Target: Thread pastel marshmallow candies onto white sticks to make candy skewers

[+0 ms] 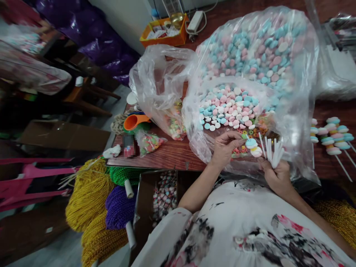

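My left hand (226, 146) pinches what looks like a small green ring (244, 136) at the upper tip of a skewered piece. The piece carries blue-and-white and pink-and-white rounds (251, 143) with a yellow bit between them. My right hand (275, 172) is closed around several white sticks (275, 152), and its thumb lies by the lowest pink round. Just beyond my fingers, pink, blue and white half-round pieces (226, 107) spill from the mouth of a large clear bag (258, 48). Small coloured rings (240, 150) lie beside my left hand, partly under plastic.
Finished sticks with stacked rounds (335, 135) lie at the right. On the left are a clear plastic bag (164, 85), an orange scoop (135, 120) and a small bag of rings (150, 142). Below the table edge stand a box (143, 200) and yellow bead strings (89, 196).
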Tool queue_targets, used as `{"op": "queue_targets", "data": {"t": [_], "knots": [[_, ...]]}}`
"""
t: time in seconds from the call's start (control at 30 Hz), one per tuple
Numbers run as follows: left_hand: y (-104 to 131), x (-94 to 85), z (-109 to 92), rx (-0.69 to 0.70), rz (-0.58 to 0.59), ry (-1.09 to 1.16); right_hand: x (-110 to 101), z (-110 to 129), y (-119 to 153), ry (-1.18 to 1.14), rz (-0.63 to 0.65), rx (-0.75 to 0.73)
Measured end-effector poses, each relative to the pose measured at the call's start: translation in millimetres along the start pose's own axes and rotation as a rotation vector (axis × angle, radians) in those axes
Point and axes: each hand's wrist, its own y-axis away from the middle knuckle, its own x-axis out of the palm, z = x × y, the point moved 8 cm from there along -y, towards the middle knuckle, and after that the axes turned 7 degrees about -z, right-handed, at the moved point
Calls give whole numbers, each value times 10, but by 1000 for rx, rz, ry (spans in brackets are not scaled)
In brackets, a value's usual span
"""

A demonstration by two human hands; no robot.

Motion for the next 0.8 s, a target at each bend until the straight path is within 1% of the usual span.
{"op": "queue_targets", "data": {"t": [0.07,0.17,0.27,0.37,0.43,0.47,0.53,0.6,0.7,0.8], "knots": [[-11,1,25,-22,-4,-12,-4,23,-28,16,17,-23],[-14,-17,11,7,4,-84,-28,16,-57,66,27,-49],[-1,-17,-79,113,73,-205,-52,14,-80,127,51,-81],[12,-21,-201,240,138,-305,-71,37,-101,168,104,-111],[16,-17,-238,275,183,-344,-97,64,-116,187,139,-125],[17,-15,-238,272,202,-351,-107,73,-120,200,163,-124],[21,-19,-207,226,226,-348,-127,78,-123,227,219,-114],[30,-33,-146,139,233,-327,-145,60,-116,235,272,-97],[64,-67,-5,-69,228,-264,-183,3,-97,199,305,-82],[113,-114,143,-282,186,-174,-209,-50,-73,139,297,-76]]}}
